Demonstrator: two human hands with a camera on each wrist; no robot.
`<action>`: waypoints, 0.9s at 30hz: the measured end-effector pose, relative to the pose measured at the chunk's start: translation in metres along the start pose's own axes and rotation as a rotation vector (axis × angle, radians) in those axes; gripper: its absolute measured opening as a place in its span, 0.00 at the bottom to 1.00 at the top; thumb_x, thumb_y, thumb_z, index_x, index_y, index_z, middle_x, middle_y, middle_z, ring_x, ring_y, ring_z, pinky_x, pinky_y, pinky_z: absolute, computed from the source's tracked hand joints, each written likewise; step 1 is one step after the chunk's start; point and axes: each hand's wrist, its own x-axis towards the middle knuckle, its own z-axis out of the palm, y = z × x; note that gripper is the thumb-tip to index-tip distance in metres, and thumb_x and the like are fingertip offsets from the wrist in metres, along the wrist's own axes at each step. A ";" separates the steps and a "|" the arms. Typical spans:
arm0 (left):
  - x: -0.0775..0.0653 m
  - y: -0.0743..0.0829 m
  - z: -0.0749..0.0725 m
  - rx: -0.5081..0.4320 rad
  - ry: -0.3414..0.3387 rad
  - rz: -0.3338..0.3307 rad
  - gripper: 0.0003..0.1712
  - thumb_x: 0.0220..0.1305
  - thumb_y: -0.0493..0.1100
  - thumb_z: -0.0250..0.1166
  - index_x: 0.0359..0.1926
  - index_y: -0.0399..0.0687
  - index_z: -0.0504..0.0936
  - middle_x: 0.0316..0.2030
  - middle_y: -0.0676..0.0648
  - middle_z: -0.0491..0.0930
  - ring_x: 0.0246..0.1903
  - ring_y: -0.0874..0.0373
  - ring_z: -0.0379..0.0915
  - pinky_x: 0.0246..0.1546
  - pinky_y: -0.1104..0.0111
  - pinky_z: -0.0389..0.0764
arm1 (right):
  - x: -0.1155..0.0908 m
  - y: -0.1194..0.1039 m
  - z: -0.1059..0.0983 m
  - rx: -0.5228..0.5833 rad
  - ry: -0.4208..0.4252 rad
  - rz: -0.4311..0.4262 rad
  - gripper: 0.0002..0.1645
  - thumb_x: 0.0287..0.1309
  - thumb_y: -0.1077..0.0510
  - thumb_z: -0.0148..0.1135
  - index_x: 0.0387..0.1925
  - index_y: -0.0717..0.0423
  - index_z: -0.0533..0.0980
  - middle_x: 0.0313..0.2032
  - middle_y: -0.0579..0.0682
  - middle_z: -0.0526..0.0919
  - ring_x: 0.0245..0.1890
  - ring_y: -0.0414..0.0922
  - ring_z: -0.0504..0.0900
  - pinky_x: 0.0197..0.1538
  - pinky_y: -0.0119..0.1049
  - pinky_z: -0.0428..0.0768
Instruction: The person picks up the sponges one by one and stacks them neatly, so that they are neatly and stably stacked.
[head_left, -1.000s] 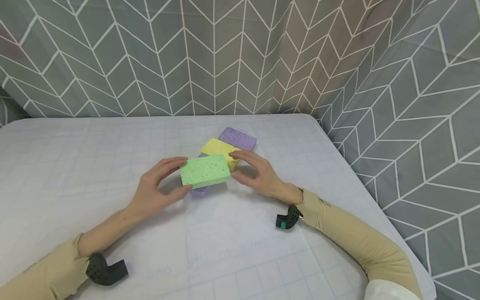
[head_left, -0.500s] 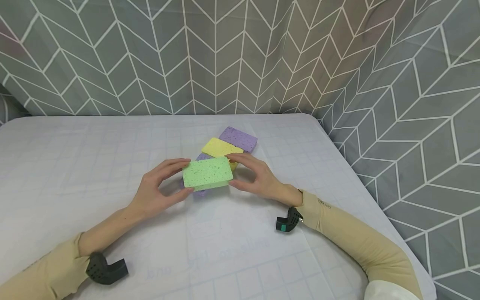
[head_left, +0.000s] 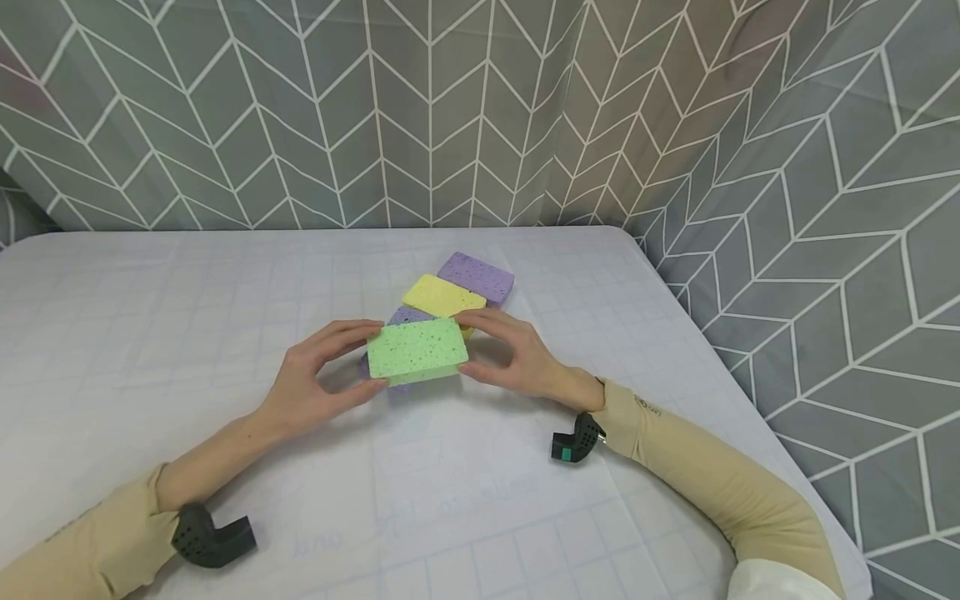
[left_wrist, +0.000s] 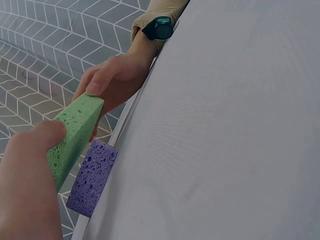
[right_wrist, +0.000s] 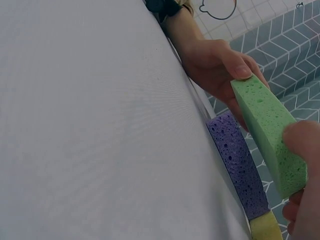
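A green sponge (head_left: 417, 350) is held level above the other sponges, one hand at each end. My left hand (head_left: 311, 375) pinches its left end, thumb on the near edge and fingers on the far edge. At the right end my right hand (head_left: 517, 354) pinches it the same way. Beneath it lies a purple sponge (head_left: 408, 315), mostly covered in the head view; the left wrist view shows the side of this purple sponge (left_wrist: 93, 177) below the green one. A yellow sponge (head_left: 442, 295) lies just behind, partly hidden by the green sponge and right fingers.
Another purple sponge (head_left: 477, 277) lies behind the yellow one, farther from me. All rest on a table with a white cloth (head_left: 187, 333) printed with faint grid lines. A grey curtain with white chevrons (head_left: 337, 125) hangs along the back and right sides.
The right hand, apart from the green sponge a second ago, now grips its right end. The green sponge has shifted slightly right and toward me, uncovering more of the yellow and purple sponges.
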 end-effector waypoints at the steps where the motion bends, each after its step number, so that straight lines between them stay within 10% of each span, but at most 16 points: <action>1: 0.000 0.000 0.000 -0.001 -0.002 0.001 0.37 0.44 0.29 0.78 0.59 0.41 0.80 0.57 0.45 0.80 0.59 0.58 0.75 0.62 0.71 0.79 | 0.000 0.000 0.000 0.004 0.002 -0.004 0.35 0.48 0.60 0.74 0.59 0.67 0.75 0.57 0.60 0.80 0.59 0.51 0.79 0.67 0.43 0.77; 27: -0.001 0.002 -0.002 0.000 -0.078 0.046 0.39 0.32 0.35 0.86 0.53 0.44 0.85 0.48 0.49 0.85 0.48 0.64 0.80 0.54 0.78 0.81 | -0.001 -0.002 -0.004 0.079 -0.016 -0.123 0.36 0.56 0.38 0.71 0.49 0.67 0.80 0.47 0.60 0.84 0.49 0.52 0.82 0.59 0.40 0.82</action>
